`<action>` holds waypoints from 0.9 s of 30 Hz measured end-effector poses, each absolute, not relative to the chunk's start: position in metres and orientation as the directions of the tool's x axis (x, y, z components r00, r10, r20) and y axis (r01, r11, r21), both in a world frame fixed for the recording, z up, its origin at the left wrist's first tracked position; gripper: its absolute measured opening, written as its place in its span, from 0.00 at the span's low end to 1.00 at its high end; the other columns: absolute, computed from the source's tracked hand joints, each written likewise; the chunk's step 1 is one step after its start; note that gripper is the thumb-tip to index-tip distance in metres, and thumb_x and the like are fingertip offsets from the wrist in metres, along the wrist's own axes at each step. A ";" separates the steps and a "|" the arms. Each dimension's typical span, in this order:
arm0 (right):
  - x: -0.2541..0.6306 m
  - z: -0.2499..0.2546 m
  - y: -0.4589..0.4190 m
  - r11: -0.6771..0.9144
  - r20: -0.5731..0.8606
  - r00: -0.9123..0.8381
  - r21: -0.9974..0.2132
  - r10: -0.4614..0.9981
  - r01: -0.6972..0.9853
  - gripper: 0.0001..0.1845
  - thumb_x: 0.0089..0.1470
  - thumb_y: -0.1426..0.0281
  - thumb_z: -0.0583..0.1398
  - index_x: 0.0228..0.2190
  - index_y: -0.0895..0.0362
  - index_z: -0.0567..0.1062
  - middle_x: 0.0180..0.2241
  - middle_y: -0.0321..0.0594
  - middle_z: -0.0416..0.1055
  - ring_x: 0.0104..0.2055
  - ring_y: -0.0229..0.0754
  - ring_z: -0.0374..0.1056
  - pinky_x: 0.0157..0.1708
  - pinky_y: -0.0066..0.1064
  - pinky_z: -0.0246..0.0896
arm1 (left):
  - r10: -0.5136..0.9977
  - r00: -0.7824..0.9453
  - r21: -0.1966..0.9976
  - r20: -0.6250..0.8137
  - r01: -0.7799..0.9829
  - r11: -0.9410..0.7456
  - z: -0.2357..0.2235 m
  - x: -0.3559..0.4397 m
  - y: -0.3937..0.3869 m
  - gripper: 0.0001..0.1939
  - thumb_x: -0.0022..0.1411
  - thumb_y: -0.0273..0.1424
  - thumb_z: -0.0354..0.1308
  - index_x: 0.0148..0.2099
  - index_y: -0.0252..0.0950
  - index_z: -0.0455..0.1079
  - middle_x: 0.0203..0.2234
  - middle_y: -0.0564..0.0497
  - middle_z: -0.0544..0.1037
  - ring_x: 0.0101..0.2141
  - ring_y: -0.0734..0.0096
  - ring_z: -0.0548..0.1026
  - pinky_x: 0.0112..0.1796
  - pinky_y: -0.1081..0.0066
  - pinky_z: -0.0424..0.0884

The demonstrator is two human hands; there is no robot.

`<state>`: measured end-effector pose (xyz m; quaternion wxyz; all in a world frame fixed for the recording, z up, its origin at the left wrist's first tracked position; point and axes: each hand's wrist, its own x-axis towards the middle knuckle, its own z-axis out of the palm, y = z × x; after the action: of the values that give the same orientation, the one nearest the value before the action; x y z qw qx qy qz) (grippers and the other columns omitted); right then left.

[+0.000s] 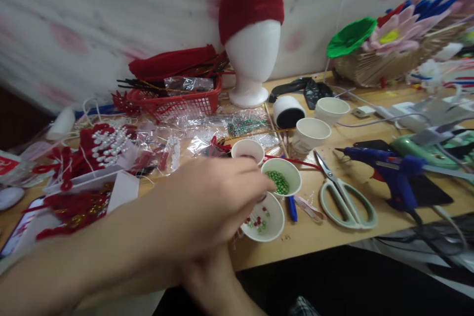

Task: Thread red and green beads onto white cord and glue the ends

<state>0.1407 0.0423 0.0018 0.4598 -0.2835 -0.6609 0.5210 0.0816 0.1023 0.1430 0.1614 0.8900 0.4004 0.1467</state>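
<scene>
My left hand [225, 187] reaches in from the left, its fingers bent and close together over the paper cups. Its fingertips are at the near left rim of a white cup [292, 172] that holds green beads [278, 182]; whether anything is pinched in them is hidden. Just below is another white cup [276, 224] with a few red and green beads on pale stems. My right hand [211, 271] lies beneath the left, with only its wrist and back part showing; its fingers are hidden. Behind the fingers stands a third cup [248, 148].
Scissors [344, 200] and a blue glue gun [388, 168] lie to the right. A white foam head [254, 54] wearing a red cap stands behind. A red basket [177, 103], plastic bags and a box of red trimmings [81, 207] fill the left. Cables run along the right.
</scene>
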 end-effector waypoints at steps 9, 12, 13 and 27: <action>0.138 -0.005 0.037 0.228 0.270 -0.391 -0.962 0.880 -0.153 0.12 0.60 0.68 0.58 0.32 0.56 0.82 0.24 0.36 0.78 0.24 0.36 0.71 0.26 0.25 0.65 | 0.515 0.792 0.058 -0.328 0.561 -0.826 0.132 0.172 0.181 0.12 0.53 0.18 0.57 0.35 0.32 0.80 0.25 0.43 0.80 0.23 0.64 0.74 0.25 0.67 0.65; 0.137 -0.010 0.035 0.229 0.254 -0.406 -0.967 0.878 -0.110 0.11 0.61 0.67 0.58 0.35 0.55 0.82 0.25 0.35 0.78 0.24 0.35 0.70 0.24 0.23 0.65 | 0.544 0.781 0.045 -0.308 0.583 -0.811 0.123 0.176 0.179 0.12 0.54 0.17 0.57 0.36 0.32 0.80 0.25 0.42 0.80 0.24 0.64 0.75 0.27 0.67 0.66; 0.137 -0.011 0.035 0.227 0.248 -0.416 -0.969 0.875 -0.100 0.11 0.61 0.67 0.58 0.34 0.55 0.81 0.24 0.34 0.77 0.23 0.35 0.69 0.24 0.23 0.64 | 0.542 0.786 0.047 -0.298 0.579 -0.814 0.122 0.175 0.179 0.12 0.54 0.17 0.57 0.36 0.33 0.80 0.25 0.42 0.80 0.24 0.64 0.75 0.26 0.67 0.66; 0.138 -0.006 0.037 0.289 0.294 -0.440 -0.954 0.848 -0.079 0.13 0.61 0.68 0.56 0.30 0.55 0.80 0.24 0.35 0.76 0.24 0.35 0.68 0.25 0.23 0.66 | 0.513 0.847 0.030 -0.142 0.521 -0.853 0.120 0.163 0.185 0.10 0.52 0.24 0.66 0.39 0.33 0.80 0.29 0.43 0.81 0.30 0.60 0.77 0.25 0.68 0.64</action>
<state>0.1382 0.0370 -0.0060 0.4440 -0.2874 -0.6689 0.5223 0.1630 0.1853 0.1200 0.0335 0.9604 0.2691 -0.0644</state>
